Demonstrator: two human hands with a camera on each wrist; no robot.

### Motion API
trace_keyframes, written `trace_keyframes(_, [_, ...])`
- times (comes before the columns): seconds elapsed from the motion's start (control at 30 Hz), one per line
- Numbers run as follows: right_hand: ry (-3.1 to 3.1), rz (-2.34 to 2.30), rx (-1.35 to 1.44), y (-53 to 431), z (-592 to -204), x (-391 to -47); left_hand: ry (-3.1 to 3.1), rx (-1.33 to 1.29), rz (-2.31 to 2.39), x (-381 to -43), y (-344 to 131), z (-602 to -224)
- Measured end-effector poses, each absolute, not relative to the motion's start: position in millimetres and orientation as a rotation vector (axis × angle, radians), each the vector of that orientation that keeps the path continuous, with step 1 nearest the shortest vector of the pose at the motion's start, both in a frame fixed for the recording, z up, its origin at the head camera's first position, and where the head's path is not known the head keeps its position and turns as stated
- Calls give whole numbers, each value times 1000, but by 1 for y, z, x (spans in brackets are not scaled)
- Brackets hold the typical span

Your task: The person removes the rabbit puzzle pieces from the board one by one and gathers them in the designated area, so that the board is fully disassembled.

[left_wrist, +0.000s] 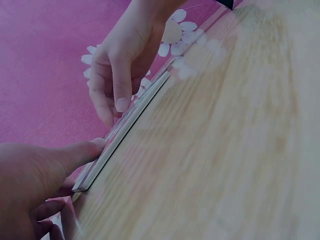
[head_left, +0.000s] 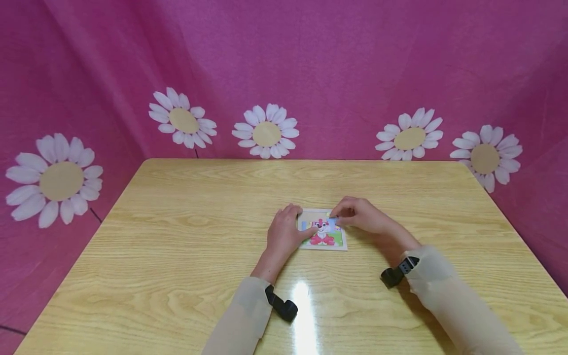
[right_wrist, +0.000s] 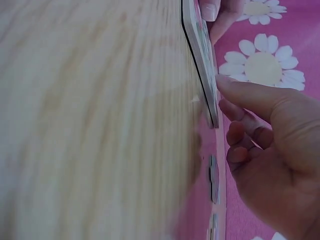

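Note:
A small jigsaw puzzle board (head_left: 323, 248) with a pale rim lies on the table, showing a red and white cartoon animal on green and blue. Bare tan backing shows in its upper left part. The left hand (head_left: 284, 230) grips the board's left side, its thumb across the picture and its fingers along the outer edge. At the upper right corner, the right hand (head_left: 361, 215) pinches a small yellow and blue puzzle piece (head_left: 329, 215) between thumb and index finger, low over the board. Most of that piece is hidden by the fingertips. In the right wrist view, the other right fingers are curled.
Beyond the board's end, the right wrist view shows thin flat pieces (right_wrist: 214, 179) edge-on. The wooden table (head_left: 177, 236) ends at a pink cloth (head_left: 310, 59) with white daisies behind. Black cameras (head_left: 284, 306) are strapped at both wrists over beige sleeves.

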State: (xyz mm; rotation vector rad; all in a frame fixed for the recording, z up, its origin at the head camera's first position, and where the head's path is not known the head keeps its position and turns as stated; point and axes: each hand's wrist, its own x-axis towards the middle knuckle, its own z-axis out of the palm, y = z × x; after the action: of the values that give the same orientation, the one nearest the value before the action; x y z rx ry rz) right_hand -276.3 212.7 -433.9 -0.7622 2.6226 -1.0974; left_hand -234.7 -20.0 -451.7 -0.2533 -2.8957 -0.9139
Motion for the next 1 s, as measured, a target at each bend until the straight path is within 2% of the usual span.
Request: trace_keyframes(1.0, [2664, -791, -916, 191, -422, -275, -2886, -263, -899, -234, -18, -451])
